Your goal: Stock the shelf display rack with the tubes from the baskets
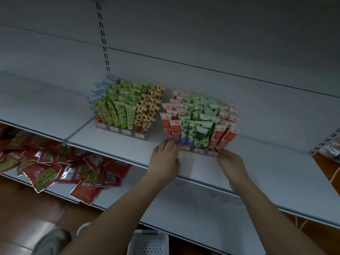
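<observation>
Tubes [199, 124] stand upright, packed in rows in the right display rack [200, 150] on the white shelf [257, 162]. Left hand [165, 159] fingers grip the rack's front-left corner, right hand [230, 162] fingers curl on its front-right corner; both touch the base just below the front tubes. Second full rack [125, 132] just beside, left. Red packets [60, 168] piled on lower shelf. White basket [149, 242] on floor below.

White shelf [257, 168] — 2 tube racks [127, 132] [200, 150] side by side.
</observation>
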{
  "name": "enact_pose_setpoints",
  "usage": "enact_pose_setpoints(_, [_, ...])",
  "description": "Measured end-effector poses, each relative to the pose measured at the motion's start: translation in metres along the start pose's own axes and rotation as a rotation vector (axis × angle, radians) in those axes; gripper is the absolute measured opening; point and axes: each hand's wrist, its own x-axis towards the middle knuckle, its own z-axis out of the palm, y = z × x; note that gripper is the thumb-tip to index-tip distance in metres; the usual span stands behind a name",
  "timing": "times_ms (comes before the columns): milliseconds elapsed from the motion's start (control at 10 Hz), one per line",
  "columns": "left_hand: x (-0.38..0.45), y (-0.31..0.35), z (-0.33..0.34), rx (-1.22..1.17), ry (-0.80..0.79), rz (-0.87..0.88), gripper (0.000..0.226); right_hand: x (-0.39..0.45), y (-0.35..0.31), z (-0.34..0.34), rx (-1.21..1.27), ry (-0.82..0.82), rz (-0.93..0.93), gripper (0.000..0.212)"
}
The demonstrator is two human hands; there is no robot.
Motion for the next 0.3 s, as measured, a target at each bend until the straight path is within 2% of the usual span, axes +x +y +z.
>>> enact_pose_setpoints(100, [0.000, -0.019, 0.006, 0.007, 0.016, 0.042, 0.060, 0.006, 0.010, 0.006, -0.046, 0.041, -0.055, 0.025])
enact_pose_setpoints(200, [-0.001, -0.034, 0.011, 0.009, -0.006, 0.060, 0.057, 0.001, 0.007, 0.015, -0.057, 0.012, -0.078, 0.028])
enact_pose_setpoints(300, [-0.004, -0.037, 0.004, -0.014, -0.111, 0.017, 0.055, -0.003, 0.003, 0.020, -0.050, -0.024, -0.050, 0.031])
